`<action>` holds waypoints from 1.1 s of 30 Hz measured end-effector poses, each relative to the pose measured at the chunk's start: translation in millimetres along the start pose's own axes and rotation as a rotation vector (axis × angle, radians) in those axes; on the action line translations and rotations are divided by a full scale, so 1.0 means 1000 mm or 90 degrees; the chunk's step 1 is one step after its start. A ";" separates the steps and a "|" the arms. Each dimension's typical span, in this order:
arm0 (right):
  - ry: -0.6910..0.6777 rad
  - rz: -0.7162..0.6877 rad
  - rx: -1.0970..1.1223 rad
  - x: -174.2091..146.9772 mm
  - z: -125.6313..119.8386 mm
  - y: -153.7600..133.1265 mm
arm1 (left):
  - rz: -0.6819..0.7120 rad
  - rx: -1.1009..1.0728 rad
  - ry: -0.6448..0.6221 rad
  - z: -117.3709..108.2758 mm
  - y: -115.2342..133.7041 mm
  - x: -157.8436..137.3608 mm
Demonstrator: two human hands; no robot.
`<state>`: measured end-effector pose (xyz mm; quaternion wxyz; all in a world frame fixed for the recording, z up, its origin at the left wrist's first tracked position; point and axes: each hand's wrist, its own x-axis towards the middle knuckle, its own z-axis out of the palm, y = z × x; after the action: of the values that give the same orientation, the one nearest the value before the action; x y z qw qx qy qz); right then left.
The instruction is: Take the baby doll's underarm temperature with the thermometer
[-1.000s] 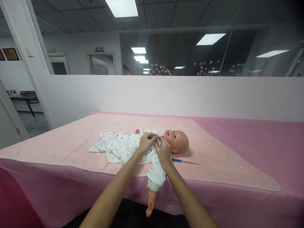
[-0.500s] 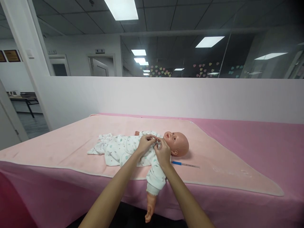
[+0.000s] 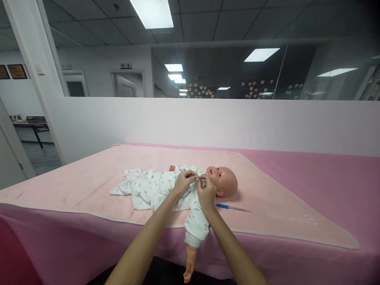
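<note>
A baby doll (image 3: 227,181) lies on its back, its head to the right and one arm hanging over the table's front edge. It wears a white patterned baby outfit (image 3: 162,182). At the outfit's neckline, below the doll's chin, my left hand (image 3: 185,182) pinches a bit of the white cloth. My right hand (image 3: 207,192) is closed beside it, fingertips pinching the collar too. The two sets of fingertips nearly meet. Just right of my right wrist lies a thin thermometer (image 3: 231,208) with a blue end. Exactly what sits between the fingers is too small to make out.
A peach mat (image 3: 89,170) spreads under the doll over a pink tablecloth (image 3: 326,174). Behind the table stands a low white wall (image 3: 219,122) with glass above it. A side desk (image 3: 32,124) stands far left, beyond a doorway.
Both hands stay at the neckline; the fingertips have shifted slightly, with a bit of white now showing between them. The whole view has moved a little.
</note>
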<state>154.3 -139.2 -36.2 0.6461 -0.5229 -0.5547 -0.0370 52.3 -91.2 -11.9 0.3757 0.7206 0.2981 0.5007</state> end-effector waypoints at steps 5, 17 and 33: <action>0.010 -0.042 -0.025 -0.001 0.000 -0.002 | -0.015 -0.052 0.000 0.001 0.000 0.001; -0.005 -0.077 -0.039 -0.002 0.002 0.000 | -0.025 -0.067 0.034 0.002 0.000 -0.001; -0.120 -0.372 -0.186 -0.003 0.012 -0.014 | 0.054 0.276 0.078 -0.044 0.013 -0.042</action>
<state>136.9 -138.6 -31.5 0.4727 -0.4298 -0.7272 -0.2512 -1.8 -121.5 -12.9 0.1715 0.7646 0.3905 0.4831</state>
